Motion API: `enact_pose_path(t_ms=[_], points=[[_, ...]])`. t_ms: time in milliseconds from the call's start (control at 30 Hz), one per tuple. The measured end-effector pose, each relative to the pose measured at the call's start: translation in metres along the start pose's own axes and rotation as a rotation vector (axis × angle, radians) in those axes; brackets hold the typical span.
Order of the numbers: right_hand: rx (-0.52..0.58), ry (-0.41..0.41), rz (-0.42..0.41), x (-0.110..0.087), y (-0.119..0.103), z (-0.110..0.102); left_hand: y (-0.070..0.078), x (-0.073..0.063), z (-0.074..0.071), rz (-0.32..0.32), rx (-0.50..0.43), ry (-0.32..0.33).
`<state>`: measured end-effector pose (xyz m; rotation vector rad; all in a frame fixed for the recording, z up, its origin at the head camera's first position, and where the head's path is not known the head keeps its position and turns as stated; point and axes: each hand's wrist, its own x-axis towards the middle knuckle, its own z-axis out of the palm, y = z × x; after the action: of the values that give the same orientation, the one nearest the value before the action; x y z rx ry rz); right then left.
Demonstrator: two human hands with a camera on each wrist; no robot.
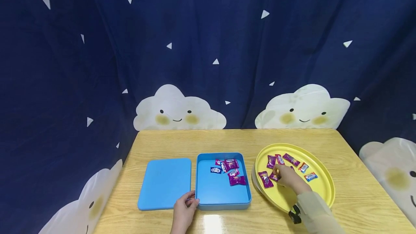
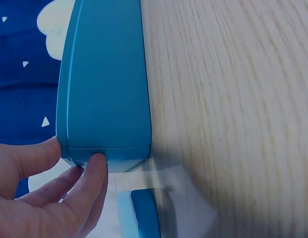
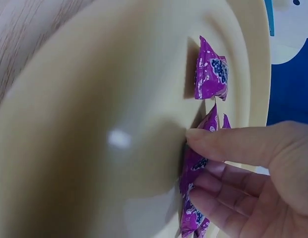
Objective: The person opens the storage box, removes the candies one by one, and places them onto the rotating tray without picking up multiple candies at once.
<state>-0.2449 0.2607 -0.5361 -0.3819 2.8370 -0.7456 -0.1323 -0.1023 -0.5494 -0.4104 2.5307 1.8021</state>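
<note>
Head view: left hand (image 1: 183,210) had the blue box (image 1: 212,193) by its near left corner on the bench (image 1: 172,145), right hand (image 1: 289,180) was down in the yellow tray (image 1: 321,186) on the right. Left wrist cam had that hand clamped on the box corner, and right wrist cam had the other pinching a purple candy (image 3: 191,167).

From the head we looked forward and down across the wooden table (image 1: 234,138) to the curtain (image 1: 195,28), from the left wrist close along the blue box (image 2: 106,74), from the right close over the yellow tray (image 3: 89,163), box and tray shared with the head view.
</note>
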Motion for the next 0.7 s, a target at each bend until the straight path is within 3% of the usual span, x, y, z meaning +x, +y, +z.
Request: enact_pose_path(t_ms=[300,500,700], points=[[-0.006,-0.008,-0.029,0.001,-0.005,-0.011,0.000,0.000,0.000,0.015,-0.006,0.004],[-0.088,0.140,-0.096,0.009,-0.019,-0.018,-0.001,-0.001,0.001,0.018,-0.001,0.023],[-0.176,0.289,-0.183,0.022,-0.043,-0.011,-0.001,0.000,0.002,-0.002,-0.004,0.020]])
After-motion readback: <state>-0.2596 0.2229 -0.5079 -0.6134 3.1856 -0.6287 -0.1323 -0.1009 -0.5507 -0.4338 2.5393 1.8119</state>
